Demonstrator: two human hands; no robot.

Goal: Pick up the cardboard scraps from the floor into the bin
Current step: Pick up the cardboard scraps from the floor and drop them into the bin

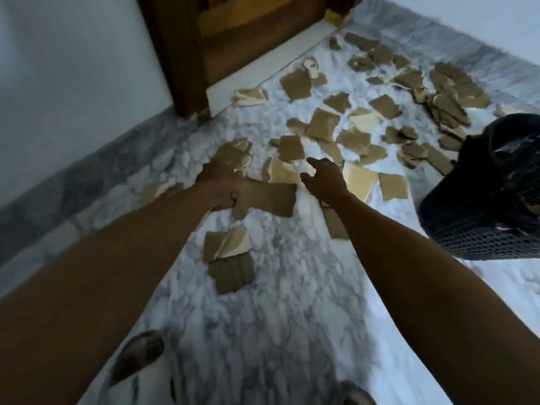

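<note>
Cardboard scraps (323, 124) brown, torn; left hand (219, 185) grips one piece (268, 198), right hand (324, 178) loosely spread.

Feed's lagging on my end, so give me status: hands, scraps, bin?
Left hand grips a brown cardboard piece. Right hand open, holding nothing. Many scraps on the marble floor. Bin at right, path unobstructed.

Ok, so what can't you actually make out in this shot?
- Inside of the dark perforated plastic bin: cut off by the head view's right edge.
- Left hand fingertips: hidden behind the large brown cardboard scrap it grips.
- Scraps under the right hand and forearm: partly covered.
- Far brown scrap pile: blurred, uncountable.
</note>
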